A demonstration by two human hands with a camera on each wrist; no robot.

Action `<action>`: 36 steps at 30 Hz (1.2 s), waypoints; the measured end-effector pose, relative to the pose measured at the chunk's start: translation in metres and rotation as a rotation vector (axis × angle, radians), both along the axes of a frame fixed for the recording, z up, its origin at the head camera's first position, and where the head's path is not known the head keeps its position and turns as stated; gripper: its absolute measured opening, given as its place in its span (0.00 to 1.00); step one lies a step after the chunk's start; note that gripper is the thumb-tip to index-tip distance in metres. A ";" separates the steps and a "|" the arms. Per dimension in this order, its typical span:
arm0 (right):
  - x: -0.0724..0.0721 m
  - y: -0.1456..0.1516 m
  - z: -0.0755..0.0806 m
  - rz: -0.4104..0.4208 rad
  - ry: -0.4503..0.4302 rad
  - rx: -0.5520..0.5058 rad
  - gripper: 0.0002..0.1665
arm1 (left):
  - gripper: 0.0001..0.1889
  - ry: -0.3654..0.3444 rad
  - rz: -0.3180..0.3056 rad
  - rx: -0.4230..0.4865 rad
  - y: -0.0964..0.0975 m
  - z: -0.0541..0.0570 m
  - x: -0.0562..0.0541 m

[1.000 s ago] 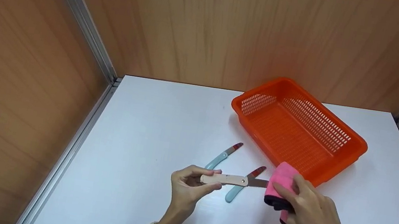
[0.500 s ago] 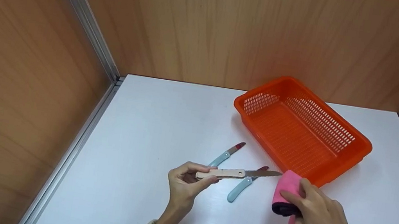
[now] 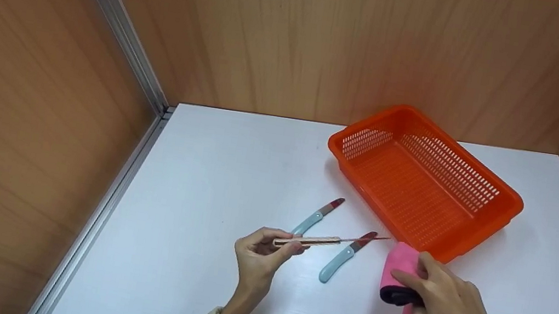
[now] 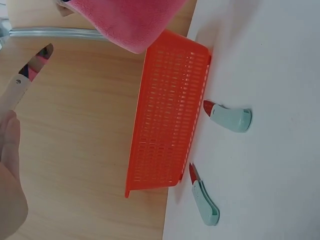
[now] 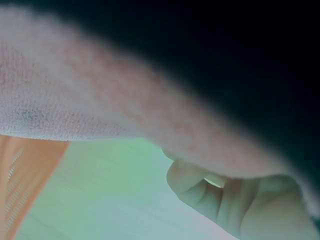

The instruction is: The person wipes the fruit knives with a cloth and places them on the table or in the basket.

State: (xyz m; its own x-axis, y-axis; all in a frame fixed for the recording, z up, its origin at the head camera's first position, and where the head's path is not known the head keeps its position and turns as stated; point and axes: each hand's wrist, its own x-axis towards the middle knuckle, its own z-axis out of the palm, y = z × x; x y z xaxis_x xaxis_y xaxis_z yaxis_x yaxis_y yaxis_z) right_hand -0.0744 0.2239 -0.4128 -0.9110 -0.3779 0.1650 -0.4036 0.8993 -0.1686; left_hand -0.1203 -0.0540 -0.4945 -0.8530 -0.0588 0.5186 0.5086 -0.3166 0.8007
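In the head view my left hand (image 3: 260, 256) grips a folding knife (image 3: 308, 240) by its cream handle, thumb below and fingers above. Its unfolded blade points right and shows nearly edge-on. The left wrist view shows the flat of that blade (image 4: 37, 62), with a dark tip and pink reflections. My right hand (image 3: 448, 304) pinches a folded pink cloth (image 3: 402, 261) with black edging, just right of the blade tip. In the right wrist view the blurred cloth (image 5: 60, 100) covers much of that hand. Two knives with light-blue handles, an upper one (image 3: 309, 222) and a lower one (image 3: 338, 263), lie behind the held knife.
An orange perforated basket (image 3: 419, 189) stands at the back right of the white table (image 3: 233, 167). Both knives on the table have red on their blades. A wooden panel (image 3: 302, 38) rises behind the table, with another (image 3: 34, 131) along the left.
The cloth, which covered the blade's end, has moved right with my right hand, baring the tip. My left hand has turned the knife from flat side up to nearly edge-on.
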 end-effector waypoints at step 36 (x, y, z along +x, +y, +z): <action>0.000 0.005 -0.006 -0.039 -0.036 -0.056 0.29 | 0.17 -0.134 -0.147 -0.007 -0.002 -0.003 -0.002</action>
